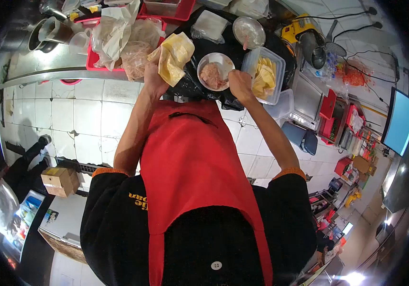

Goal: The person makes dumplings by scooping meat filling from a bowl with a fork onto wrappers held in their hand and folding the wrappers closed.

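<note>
My left hand is closed on a yellow wonton wrapper, which spreads up over the fingers. To its right stands a white bowl with a lump of pale pink minced meat in it. My right hand is closed at the bowl's right edge; whatever it grips is hidden by the fingers. Just beyond that hand, a clear plastic tub holds a stack of yellow wrappers.
A red tray with plastic bags stands left of my left hand. Behind the bowl are a round metal dish and a white bagged packet. A black plastic sheet covers the worktop. Metal pots stand far left.
</note>
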Available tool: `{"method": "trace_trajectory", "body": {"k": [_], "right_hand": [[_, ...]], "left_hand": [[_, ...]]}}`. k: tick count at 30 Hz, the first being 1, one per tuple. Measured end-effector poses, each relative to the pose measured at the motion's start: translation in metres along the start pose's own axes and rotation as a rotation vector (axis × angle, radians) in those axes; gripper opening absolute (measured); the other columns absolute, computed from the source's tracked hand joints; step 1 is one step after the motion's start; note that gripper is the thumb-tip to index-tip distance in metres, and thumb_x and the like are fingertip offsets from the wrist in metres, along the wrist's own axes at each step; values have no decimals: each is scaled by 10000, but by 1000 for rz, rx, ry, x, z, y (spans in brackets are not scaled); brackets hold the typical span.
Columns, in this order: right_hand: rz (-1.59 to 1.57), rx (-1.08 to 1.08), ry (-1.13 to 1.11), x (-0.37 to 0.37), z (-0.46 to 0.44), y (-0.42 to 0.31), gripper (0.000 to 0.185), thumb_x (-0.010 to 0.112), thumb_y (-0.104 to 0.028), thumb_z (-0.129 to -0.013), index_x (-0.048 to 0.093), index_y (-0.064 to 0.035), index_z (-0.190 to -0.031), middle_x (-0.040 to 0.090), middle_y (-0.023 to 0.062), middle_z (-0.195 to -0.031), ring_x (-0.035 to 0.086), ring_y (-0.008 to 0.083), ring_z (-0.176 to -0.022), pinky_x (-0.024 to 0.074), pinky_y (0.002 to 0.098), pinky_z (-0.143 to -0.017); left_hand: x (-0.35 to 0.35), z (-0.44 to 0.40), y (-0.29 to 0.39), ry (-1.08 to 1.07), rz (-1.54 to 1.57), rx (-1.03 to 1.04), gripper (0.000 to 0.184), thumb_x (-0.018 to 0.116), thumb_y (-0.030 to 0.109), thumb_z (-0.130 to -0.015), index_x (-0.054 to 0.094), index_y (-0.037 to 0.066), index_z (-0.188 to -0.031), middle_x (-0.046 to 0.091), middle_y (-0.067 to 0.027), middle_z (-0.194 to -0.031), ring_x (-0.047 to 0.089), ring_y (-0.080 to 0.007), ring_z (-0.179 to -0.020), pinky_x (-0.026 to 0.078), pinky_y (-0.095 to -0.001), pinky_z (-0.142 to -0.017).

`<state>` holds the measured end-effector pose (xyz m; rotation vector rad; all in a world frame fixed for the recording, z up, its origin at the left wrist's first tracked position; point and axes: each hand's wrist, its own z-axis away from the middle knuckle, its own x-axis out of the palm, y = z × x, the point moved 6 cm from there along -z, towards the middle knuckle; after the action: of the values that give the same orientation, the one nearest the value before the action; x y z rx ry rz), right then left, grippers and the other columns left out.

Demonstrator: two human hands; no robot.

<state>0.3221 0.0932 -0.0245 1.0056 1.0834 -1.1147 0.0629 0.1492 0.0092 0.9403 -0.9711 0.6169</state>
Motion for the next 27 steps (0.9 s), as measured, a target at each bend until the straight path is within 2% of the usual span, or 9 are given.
{"method": "trace_trajectory", "body": {"k": [5,9,12,14,19,21,22,24,27], "right_hand": [[-4,-3,-97,-21,-9,-9,183,556,-82,-820,715,-4,-775,701,224,-842,718,344,-795,567,442,-672],[-11,-78,-4,-3,-6,-7,182,561,-87,-820,722,-6,-794,701,225,-829,719,344,-784,567,443,-663],[55,-56,-95,-27,-8,1,146,605,-81,-791,728,-8,-819,703,217,-836,716,351,-780,567,440,-657],[123,32,-200,-40,-11,13,128,647,-62,-769,741,-54,-856,714,179,-876,710,346,-811,562,443,-693],[-29,170,-145,-47,-13,49,169,653,-40,-787,750,-142,-881,724,110,-936,698,320,-888,542,453,-767],[-109,102,-13,-42,-11,46,97,626,-51,-780,719,-35,-798,708,182,-866,703,363,-860,564,462,-727],[-108,111,-13,-36,-7,44,97,626,-51,-780,719,-35,-798,708,182,-866,703,363,-860,564,462,-727],[-19,145,-131,-15,-6,32,166,576,-64,-826,725,-28,-890,708,202,-924,700,371,-871,557,477,-750],[-52,185,-192,3,7,24,220,519,-94,-857,705,22,-878,697,244,-917,699,393,-871,562,487,-746]], "left_hand": [[2,3,-7,-40,-1,-16,433,403,325,-1053,462,50,-1381,587,-114,-1301,618,-257,-1124,534,-391,-922],[-5,0,-13,-33,-17,-37,457,408,306,-1049,437,22,-1405,555,-136,-1350,586,-262,-1190,512,-381,-969],[-5,2,-10,-23,-15,-30,475,405,297,-1048,422,3,-1421,534,-148,-1381,562,-259,-1230,491,-369,-1002],[-3,1,-9,-30,-37,-25,475,406,296,-1048,420,3,-1422,532,-149,-1385,558,-258,-1234,484,-366,-1010],[-13,2,-12,8,-53,-67,457,384,350,-1055,460,31,-1374,597,-134,-1285,617,-270,-1129,518,-396,-946],[-8,2,-12,-12,-65,-64,457,385,353,-1055,462,31,-1371,598,-132,-1281,619,-269,-1121,518,-395,-942],[-3,3,-13,-26,-74,-59,458,385,356,-1055,464,30,-1368,600,-131,-1277,621,-268,-1114,519,-394,-938],[-2,1,-15,-25,-44,-86,459,386,356,-1054,465,29,-1367,600,-131,-1276,621,-265,-1115,520,-393,-937],[-4,1,-16,12,-20,-102,459,388,357,-1053,469,26,-1361,604,-132,-1269,624,-260,-1110,523,-391,-931]]}}
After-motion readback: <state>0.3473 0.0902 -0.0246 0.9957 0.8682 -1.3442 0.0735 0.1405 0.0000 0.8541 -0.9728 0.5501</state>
